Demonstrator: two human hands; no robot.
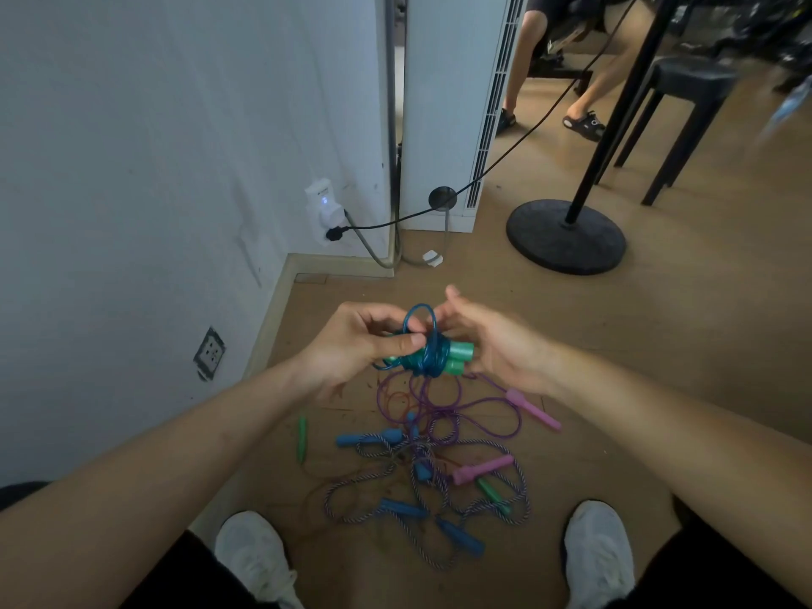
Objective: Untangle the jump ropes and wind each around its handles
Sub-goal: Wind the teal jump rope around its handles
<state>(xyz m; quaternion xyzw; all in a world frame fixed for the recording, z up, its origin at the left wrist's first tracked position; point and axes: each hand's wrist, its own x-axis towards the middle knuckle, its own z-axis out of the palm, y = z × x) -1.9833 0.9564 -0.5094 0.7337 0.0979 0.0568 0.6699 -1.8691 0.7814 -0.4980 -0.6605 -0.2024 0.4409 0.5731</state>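
I hold a blue jump rope [428, 360] wound round its pair of green handles [459, 356] above the floor. My left hand [360, 345] grips the bundle, thumb pressing on the coils. My right hand [487, 340] holds the handles' right end from behind, and a blue loop [419, 316] sticks up between the two hands. Below, on the floor, lies a tangle of ropes [422, 468]: a purple cord with pink handles [534, 408], a striped braided rope with blue handles [459, 538], and green handles [302, 439].
My white shoes [252, 556] [599, 551] flank the tangle. A wall with sockets and a plugged adapter [323, 208] is to the left. A black stand base [567, 235], a cable, a stool [685, 103] and another person's legs [584, 90] are at the back right.
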